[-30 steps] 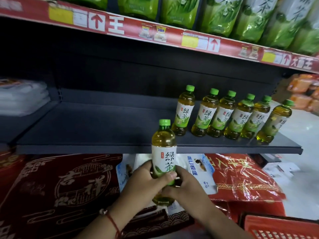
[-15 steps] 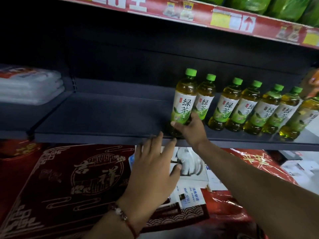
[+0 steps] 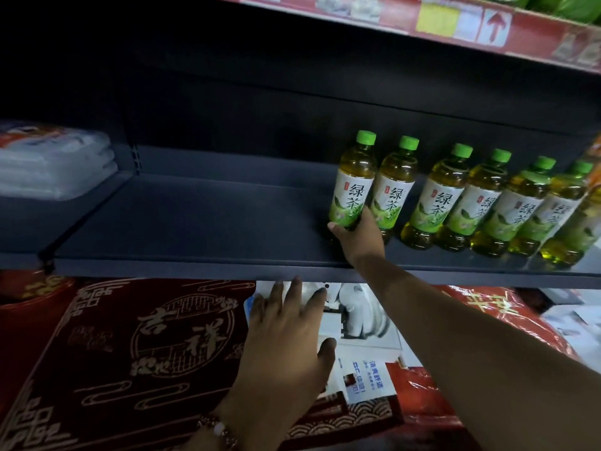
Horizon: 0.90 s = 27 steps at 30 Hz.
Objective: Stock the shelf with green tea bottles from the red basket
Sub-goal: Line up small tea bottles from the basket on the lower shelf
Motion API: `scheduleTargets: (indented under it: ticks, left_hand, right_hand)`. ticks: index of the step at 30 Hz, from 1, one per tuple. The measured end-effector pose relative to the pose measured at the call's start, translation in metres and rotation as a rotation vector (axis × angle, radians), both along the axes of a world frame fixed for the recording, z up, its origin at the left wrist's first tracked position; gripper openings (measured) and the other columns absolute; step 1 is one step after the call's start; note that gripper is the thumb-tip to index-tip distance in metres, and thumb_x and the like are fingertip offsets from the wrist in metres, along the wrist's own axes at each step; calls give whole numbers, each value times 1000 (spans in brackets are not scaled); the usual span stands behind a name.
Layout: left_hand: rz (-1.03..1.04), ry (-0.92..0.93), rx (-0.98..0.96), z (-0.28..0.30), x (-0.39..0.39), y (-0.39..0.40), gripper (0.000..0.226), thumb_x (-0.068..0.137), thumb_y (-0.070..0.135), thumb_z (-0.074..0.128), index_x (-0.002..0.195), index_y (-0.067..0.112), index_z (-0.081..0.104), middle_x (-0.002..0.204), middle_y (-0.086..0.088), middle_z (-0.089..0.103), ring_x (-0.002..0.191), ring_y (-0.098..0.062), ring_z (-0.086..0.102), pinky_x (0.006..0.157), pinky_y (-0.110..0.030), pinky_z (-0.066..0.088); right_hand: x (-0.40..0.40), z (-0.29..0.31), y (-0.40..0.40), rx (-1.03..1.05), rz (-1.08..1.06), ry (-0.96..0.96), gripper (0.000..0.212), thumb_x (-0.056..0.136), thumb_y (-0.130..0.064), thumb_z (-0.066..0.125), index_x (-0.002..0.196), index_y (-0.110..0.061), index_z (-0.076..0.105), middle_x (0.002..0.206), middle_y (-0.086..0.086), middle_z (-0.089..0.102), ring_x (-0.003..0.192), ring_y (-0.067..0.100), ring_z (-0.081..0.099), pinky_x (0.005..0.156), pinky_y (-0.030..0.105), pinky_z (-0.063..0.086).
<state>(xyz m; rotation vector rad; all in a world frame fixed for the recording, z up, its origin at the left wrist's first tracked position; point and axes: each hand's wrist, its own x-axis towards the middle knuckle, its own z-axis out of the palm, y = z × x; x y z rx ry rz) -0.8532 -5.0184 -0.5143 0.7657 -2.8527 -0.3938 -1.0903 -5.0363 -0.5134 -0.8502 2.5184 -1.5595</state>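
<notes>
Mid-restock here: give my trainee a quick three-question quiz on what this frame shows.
1. True or false: the right hand grips the leftmost green tea bottle near its base.
2. The left hand is: A) holding a bottle, B) open with fingers spread below the shelf edge, C) gripping the shelf's back wall.
3. Fill in: the caps on the bottles in the row are ____ in colour.

Key
1. True.
2. B.
3. Green.
</notes>
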Motion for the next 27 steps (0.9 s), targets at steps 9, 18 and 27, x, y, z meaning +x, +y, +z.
scheduleTargets:
  ticks: [9, 18, 27]
  left_hand:
    - [21, 36, 17, -1, -7, 2, 64, 99, 52, 40, 156, 35, 15, 166, 3, 6, 152, -22, 5, 123, -45, 11]
    - [-104, -24, 24, -7, -35, 53, 64, 100, 48, 44, 156, 35, 17, 167, 1, 7, 152, -23, 11, 121, -43, 13]
    - [-496, -189, -56, -55, -80, 170, 69, 96, 46, 49, 156, 29, 19, 165, -6, 14, 149, -25, 19, 120, -40, 21]
  right_hand:
    - [11, 4, 41, 190, 158, 120, 56, 90, -27, 67, 139, -20, 42, 137, 2, 58, 126, 24, 53, 102, 34, 43]
    - [49, -10, 185, 837, 345, 446, 73, 98, -38, 53, 158, -22, 14, 165, 5, 13, 152, 25, 10, 122, 35, 9]
    - [70, -60, 355, 1017, 155, 193, 77, 92, -29, 53, 158, -24, 14, 166, 4, 9, 152, 31, 5, 123, 42, 7]
